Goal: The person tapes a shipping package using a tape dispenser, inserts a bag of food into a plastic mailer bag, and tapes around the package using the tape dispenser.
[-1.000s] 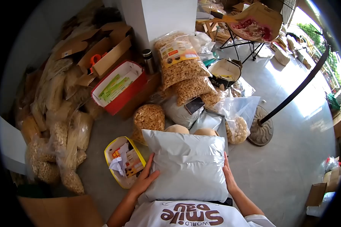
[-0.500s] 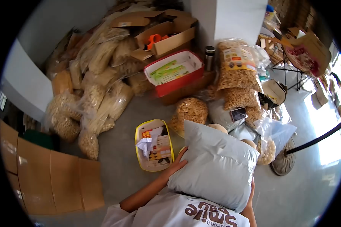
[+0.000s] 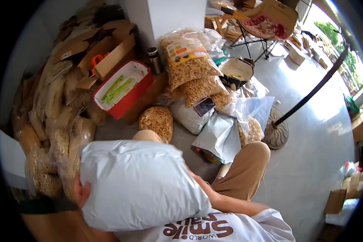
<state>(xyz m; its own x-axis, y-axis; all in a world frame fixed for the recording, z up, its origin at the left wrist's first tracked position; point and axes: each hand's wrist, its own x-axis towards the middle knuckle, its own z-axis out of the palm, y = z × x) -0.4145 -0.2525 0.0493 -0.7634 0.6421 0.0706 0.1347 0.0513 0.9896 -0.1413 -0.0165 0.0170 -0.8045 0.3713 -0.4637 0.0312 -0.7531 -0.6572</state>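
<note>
A stuffed silver-grey mailing bag [image 3: 139,183] is held up before my shirt, left of the middle. My left hand [image 3: 82,190] grips its left edge, fingers curled at the side and partly hidden. My right hand [image 3: 199,183] is at its right side, most of the fingers hidden behind the bag. Beyond it, a flatter silver bag [image 3: 220,137] lies on the floor between my knees. Just behind that, a phone [image 3: 204,106] rests on a full grey bag [image 3: 189,117].
Clear bags of dried chips [image 3: 193,66] are stacked by the pillar. A red box [image 3: 123,88] with green packets, an open carton [image 3: 109,56] and a flask [image 3: 154,60] stand left. A round metal base [image 3: 276,129] with a pole is at right.
The held bag has moved left and closer. My knees have spread, and the flatter silver bag between them shows fully. The view turned left, then back right.
</note>
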